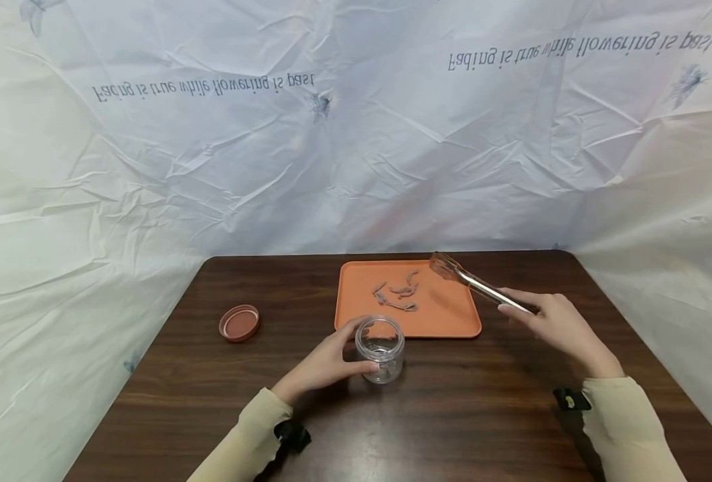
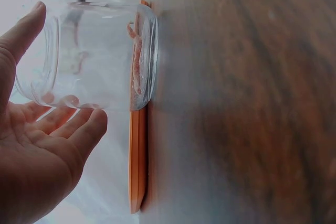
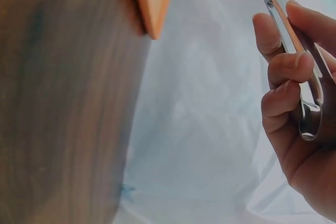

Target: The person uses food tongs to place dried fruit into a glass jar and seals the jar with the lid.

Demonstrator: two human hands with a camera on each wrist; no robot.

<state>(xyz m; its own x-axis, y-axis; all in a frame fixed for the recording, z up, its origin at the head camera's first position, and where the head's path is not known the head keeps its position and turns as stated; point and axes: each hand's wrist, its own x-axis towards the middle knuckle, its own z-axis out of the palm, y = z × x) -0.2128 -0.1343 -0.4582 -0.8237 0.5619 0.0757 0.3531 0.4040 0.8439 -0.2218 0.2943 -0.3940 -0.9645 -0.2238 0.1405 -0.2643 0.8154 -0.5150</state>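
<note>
I have the left hand (image 1: 325, 365) curled round the clear jar (image 1: 382, 349), the right hand (image 1: 563, 325) gripping metal tongs (image 1: 489, 290); whether their tips hold anything, I can't tell. The orange tray (image 1: 452, 314), bearing thin pinkish strips (image 1: 405, 292), lies at one o'clock from the jar, the lid (image 1: 239, 323) near nine. A loose pinch could drop a strip; a tong knock could tip the jar.
</note>
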